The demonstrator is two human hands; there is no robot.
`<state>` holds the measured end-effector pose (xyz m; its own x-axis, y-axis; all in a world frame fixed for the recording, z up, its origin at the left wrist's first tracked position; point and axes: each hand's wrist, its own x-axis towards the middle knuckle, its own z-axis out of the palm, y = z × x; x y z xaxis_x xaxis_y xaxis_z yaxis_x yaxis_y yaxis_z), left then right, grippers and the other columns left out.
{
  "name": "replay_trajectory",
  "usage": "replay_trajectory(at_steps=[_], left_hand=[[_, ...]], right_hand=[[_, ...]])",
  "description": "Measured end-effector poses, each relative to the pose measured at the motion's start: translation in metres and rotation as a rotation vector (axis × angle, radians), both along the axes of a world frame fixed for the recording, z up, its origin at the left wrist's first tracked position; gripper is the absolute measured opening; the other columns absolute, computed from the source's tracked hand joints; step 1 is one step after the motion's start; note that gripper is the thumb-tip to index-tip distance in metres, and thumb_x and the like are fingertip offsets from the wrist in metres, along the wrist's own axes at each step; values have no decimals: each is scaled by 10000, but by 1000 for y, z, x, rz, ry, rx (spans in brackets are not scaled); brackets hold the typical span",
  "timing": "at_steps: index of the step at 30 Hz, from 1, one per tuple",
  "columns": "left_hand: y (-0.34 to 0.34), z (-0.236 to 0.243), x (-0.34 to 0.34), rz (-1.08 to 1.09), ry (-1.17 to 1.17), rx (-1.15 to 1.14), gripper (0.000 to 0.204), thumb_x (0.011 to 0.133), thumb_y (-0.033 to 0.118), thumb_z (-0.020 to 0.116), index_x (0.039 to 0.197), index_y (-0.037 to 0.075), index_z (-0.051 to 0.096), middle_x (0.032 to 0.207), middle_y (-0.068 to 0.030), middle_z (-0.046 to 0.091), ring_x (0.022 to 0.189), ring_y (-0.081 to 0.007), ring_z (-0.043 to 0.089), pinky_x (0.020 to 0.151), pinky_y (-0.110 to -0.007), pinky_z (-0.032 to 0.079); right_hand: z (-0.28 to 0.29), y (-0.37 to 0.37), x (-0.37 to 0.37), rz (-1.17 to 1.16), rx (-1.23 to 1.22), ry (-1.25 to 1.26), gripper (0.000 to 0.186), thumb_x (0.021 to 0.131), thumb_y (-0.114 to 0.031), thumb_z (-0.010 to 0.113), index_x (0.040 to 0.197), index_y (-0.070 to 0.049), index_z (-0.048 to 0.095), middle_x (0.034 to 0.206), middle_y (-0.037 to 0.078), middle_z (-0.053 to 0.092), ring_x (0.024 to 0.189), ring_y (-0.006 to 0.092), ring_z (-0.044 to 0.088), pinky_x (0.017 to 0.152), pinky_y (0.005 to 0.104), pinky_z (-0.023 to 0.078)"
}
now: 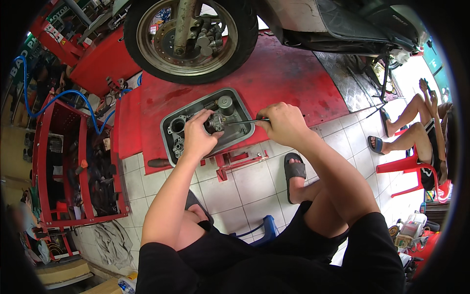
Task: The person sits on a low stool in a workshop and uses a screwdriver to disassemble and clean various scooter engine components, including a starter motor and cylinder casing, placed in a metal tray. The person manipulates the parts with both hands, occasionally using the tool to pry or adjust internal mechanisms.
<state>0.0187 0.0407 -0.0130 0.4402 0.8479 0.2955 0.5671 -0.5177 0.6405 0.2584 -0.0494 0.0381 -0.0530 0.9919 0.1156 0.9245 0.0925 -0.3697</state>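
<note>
A grey metal tray (245, 109) with motorcycle engine parts sits on the red lift platform in front of me. My left hand (198, 134) reaches into it, fingers curled around a small metal carburetor-like part (216, 122). My right hand (285, 123) grips a slim screwdriver (245, 121) by its dark handle. Its shaft points left, with the tip at the part; whether it sits in a screw is too small to tell. Near the tray's far edge stands a round metal cylinder (225, 103). A ring-shaped metal part (176, 126) lies left of my left hand.
A motorcycle's front wheel (188, 41) stands beyond the tray on the red platform (289, 93). At left is a red tool rack (81, 161) with a blue air hose (73, 93). A loose dark-handled tool (159, 162) lies by the tray. Another person sits on a red chair (416, 169) at right.
</note>
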Motion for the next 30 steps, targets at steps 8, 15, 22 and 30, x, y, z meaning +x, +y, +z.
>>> replay_trajectory(at_steps=[8, 15, 22, 30], left_hand=[[0, -4, -4, 7, 24, 16, 570, 581, 59, 848, 1111, -35, 661, 1243, -232, 630, 1187, -361, 596, 1029, -394, 454], [-3, 0, -1, -7, 72, -2, 596, 604, 78, 838, 1158, -36, 650, 1279, -252, 600, 1221, -371, 565, 1063, -402, 439], [-6, -3, 0, -2, 97, 26, 581, 604, 53, 836, 1153, -12, 657, 1300, -237, 594, 1211, -378, 573, 1041, -404, 455], [-6, 0, -2, -44, 112, 106, 582, 587, 27, 818, 1147, -12, 665, 1250, -185, 626, 1115, -373, 620, 953, -389, 504]], right_hand=[[1, 1, -3, 13, 15, -35, 195, 869, -272, 670, 937, -107, 747, 794, 128, 699, 752, 334, 679, 653, 441, 533], [-4, 1, -1, 2, -12, -28, 197, 882, -272, 659, 936, -104, 747, 793, 133, 699, 761, 339, 681, 660, 441, 536], [-6, 1, 1, 23, -137, 72, 228, 900, -263, 645, 934, -56, 734, 811, 175, 694, 792, 371, 674, 705, 465, 538], [-20, 8, 5, 15, -228, 219, 191, 862, -201, 684, 892, -20, 739, 784, 205, 683, 815, 395, 669, 743, 474, 534]])
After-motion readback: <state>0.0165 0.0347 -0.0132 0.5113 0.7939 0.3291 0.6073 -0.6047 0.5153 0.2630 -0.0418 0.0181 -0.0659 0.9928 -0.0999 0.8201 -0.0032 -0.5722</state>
